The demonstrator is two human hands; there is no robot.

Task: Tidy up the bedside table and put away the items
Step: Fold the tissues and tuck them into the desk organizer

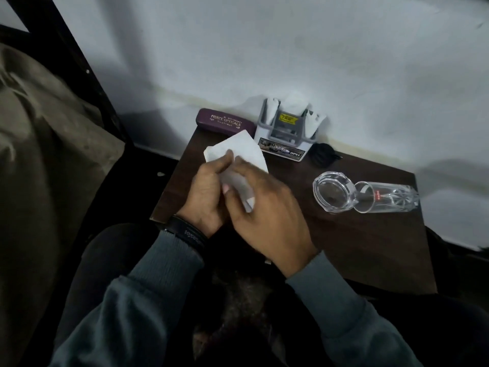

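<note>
Both my hands hold a white tissue point(243, 149) above the left part of the dark wooden bedside table point(370, 239). My left hand point(209, 192) grips its near left side and my right hand point(267, 215) pinches a folded corner. A purple spectacle case point(225, 124) lies at the table's back left against the wall. Beside it stands a grey and white organiser point(285, 133) with white tissues tucked in it. A clear glass ashtray point(334, 192) sits to the right, touching a clear tumbler point(389, 197) that lies on its side.
A black coiled cord point(324, 153) lies behind the organiser's right end by the wall. A bed with an olive blanket point(39, 154) and a dark frame point(87, 75) stands to the left. The pale wall runs behind the table.
</note>
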